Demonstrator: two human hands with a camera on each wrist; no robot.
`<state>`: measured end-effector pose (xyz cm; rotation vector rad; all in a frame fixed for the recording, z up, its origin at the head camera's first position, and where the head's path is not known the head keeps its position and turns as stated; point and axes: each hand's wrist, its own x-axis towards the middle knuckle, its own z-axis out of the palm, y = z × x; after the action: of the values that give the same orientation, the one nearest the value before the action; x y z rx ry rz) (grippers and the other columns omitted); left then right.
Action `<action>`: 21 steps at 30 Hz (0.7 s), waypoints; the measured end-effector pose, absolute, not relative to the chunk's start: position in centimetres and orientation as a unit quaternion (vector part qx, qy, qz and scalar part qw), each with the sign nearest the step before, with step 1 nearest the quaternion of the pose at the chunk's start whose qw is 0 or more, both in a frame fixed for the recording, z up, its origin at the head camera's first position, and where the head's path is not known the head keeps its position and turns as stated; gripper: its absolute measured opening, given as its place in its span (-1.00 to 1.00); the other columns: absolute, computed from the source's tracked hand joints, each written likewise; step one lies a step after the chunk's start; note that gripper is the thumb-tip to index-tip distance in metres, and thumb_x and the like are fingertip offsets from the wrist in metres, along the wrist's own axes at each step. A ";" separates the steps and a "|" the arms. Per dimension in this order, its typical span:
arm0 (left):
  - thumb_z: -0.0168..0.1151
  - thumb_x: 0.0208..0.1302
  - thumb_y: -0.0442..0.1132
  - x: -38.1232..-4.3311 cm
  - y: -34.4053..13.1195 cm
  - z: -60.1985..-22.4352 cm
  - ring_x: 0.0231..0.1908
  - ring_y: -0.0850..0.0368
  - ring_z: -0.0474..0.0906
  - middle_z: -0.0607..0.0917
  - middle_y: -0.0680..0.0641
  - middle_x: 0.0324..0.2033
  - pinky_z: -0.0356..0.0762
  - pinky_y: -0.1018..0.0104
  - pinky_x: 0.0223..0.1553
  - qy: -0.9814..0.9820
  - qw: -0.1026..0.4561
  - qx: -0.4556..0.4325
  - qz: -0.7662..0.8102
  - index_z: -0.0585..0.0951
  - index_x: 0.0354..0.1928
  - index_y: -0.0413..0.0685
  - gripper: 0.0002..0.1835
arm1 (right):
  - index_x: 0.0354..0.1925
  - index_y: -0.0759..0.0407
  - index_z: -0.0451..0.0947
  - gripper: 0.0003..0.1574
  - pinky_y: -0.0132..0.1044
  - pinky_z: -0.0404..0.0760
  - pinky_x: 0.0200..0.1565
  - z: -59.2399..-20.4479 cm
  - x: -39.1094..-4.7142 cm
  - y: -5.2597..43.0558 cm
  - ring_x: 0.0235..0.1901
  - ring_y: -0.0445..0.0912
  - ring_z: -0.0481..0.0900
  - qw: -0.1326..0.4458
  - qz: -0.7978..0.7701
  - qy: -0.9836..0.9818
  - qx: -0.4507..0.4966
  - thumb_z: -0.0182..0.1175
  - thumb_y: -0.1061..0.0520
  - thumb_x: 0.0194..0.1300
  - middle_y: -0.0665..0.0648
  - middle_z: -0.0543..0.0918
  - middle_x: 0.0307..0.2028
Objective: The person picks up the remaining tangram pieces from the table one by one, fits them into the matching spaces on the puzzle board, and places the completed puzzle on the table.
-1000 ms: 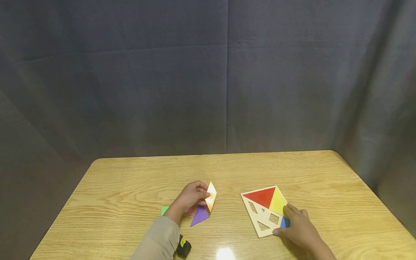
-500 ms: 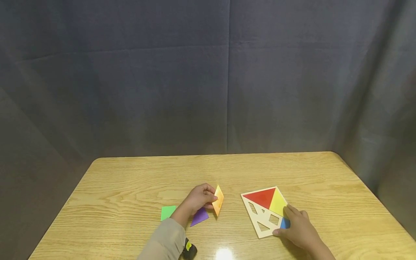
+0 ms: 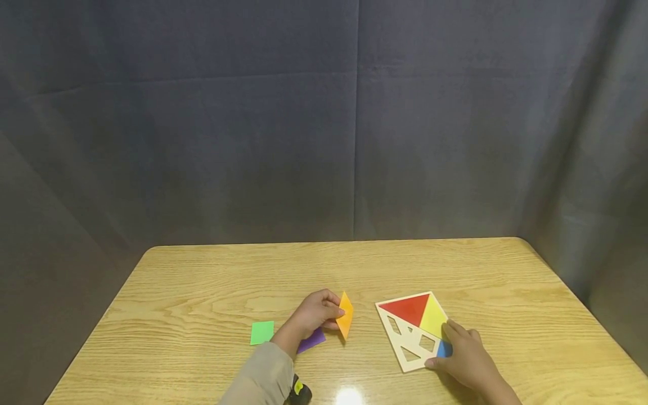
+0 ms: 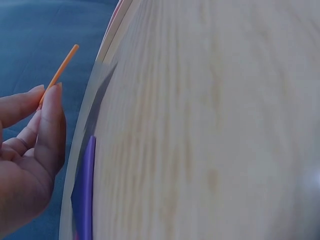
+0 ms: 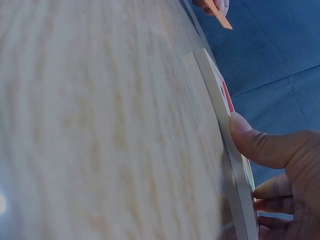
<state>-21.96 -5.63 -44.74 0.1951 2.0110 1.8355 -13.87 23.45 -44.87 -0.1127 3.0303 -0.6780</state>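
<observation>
My left hand (image 3: 318,312) pinches a flat orange tangram piece (image 3: 345,316) between thumb and fingertips. The left wrist view shows this orange piece (image 4: 65,66) edge-on, raised off the table. Under that hand lies a purple piece (image 3: 311,341), partly covered by it. My right hand (image 3: 464,353) grips the right corner of a pale wooden tangram board (image 3: 411,337), thumb on its near edge. Red (image 3: 408,309), yellow (image 3: 432,318) and blue (image 3: 444,349) pieces sit in the board, beside several open cutouts.
A green square piece (image 3: 261,332) lies on the wooden table (image 3: 202,292), left of my left forearm. A black strap with a yellow mark (image 3: 300,390) is at the left wrist. Behind the table hangs a dark grey curtain (image 3: 253,157).
My left hand has moved right with the orange piece, closer to the board. The green square has come into full view, and the pink piece is now covered. My right hand stays put.
</observation>
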 end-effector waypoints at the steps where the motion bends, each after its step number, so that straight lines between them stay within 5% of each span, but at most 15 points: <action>1: 0.16 0.05 -0.43 -21.9 -5.5 -44.8 -0.46 0.12 0.52 0.51 -0.14 -0.40 0.52 0.31 -0.46 0.721 0.205 0.070 0.659 0.39 -0.21 -0.36 -0.75 | 0.04 0.55 0.23 0.25 0.04 0.36 -0.18 -44.9 -13.9 23.5 -0.14 0.16 0.25 0.017 -0.219 0.975 -0.038 0.29 -0.35 -0.39 0.50 0.22 0.07; 21: 0.12 0.06 -0.46 -21.5 -2.6 -45.7 -0.48 0.11 0.51 0.52 -0.16 -0.41 0.53 0.30 -0.46 0.711 0.193 0.059 0.674 0.39 -0.24 -0.36 -0.80 | 0.06 0.52 0.23 0.24 0.05 0.35 -0.18 -45.0 -13.8 23.5 -0.13 0.17 0.23 0.016 -0.223 0.974 -0.035 0.30 -0.34 -0.38 0.48 0.22 0.07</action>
<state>-21.55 -2.64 -45.66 0.1658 1.9941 1.8912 -13.84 23.50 -44.96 -0.1102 3.0302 -0.6936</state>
